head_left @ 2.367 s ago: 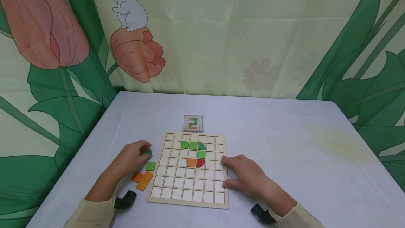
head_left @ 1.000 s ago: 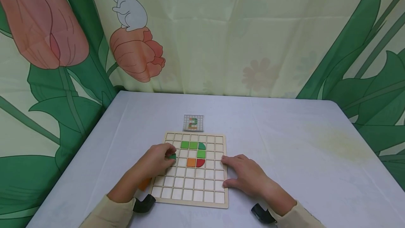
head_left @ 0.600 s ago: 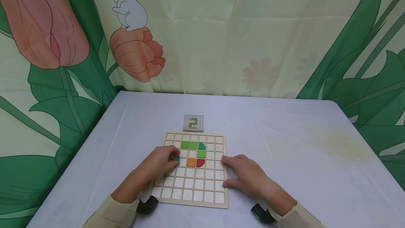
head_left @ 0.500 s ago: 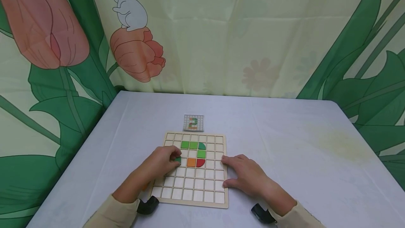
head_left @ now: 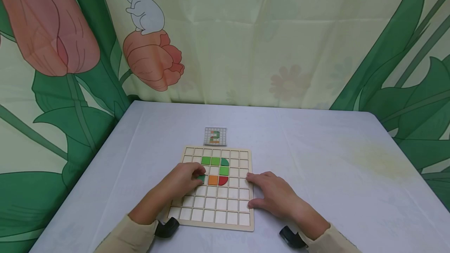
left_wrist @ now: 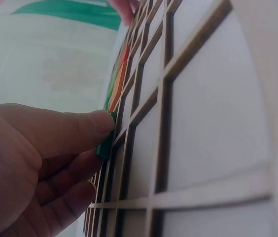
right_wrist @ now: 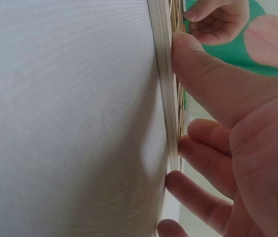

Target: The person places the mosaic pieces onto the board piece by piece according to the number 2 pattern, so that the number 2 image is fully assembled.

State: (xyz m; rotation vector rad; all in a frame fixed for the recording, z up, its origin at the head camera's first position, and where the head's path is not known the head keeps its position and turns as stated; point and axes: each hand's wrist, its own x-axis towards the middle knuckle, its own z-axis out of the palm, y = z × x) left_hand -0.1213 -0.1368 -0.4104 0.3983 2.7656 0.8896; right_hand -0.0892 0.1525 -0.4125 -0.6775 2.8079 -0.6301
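Note:
My left hand [head_left: 184, 179] pinches a dark green tile [head_left: 201, 179] between thumb and fingers, just left of the orange square tile [head_left: 213, 180] on the wooden grid board [head_left: 225, 226]. In the left wrist view the green tile [left_wrist: 106, 138] is at the grid's surface; whether it lies fully in a cell cannot be seen. Thumb and fingertips of my right hand [head_left: 275, 194] rest on the board's right edge, the fingers spread. Light green squares [head_left: 215, 161], a dark green rounded tile [head_left: 224, 162] and a red rounded tile [head_left: 223, 180] sit in cells nearby.
A small pattern card [head_left: 215, 136] lies just beyond the board's far edge on the white tablecloth [head_left: 316, 147]. A printed curtain [head_left: 228, 50] hangs behind the table. Black wrist devices [head_left: 167, 228] sit at both cuffs. My left forearm covers the area left of the board.
My left hand has carried the dark green tile from left of the board rightward over the grid, to beside the orange square. My right hand has stayed at the board's edge.

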